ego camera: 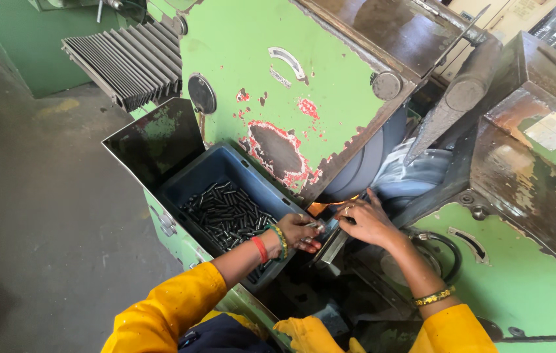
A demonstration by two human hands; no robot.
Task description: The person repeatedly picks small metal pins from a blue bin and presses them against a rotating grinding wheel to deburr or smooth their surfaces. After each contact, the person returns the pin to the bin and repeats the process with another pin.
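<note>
Yellow sleeves (160,310) fill the near edge of my view, with a yellow glove or cloth (307,333) bunched between them, low and partly cut off by the frame.

From the near left, the left hand (299,232) reaches out over the right rim of the blue bin (225,163), its wrist ringed by a red band and a beaded bangle. Its fingers are curled around a few small dark pins (314,225), pinched near the fingertips; I can't count them. The bin itself holds a heap of the same short dark metal pins (225,216), lying every which way.

The right hand (366,222) lies just right of the left one, fingers spread and pressing down at the narrow slot where the grey grinding wheel (363,167) meets the metal guide rail (330,248). I think it steadies a pin there, but the fingers cover the spot, so I cannot tell what it grips. An orange glow (320,208) shows between the two hands, right at the slot.

Around them, the chipped green machine housing (278,85) looms far and centre, crowding the bin from the right. A black ribbed bellows cover (131,59) sits far left, and a dark glossy panel (153,140) stands at the bin's far left corner. To the right, a grimy green casting (520,274) and a rusted guard (526,150) wall in the right hand. Bare grey floor (36,216) spreads on the left. The wheel is mostly hidden under the housing.
</note>
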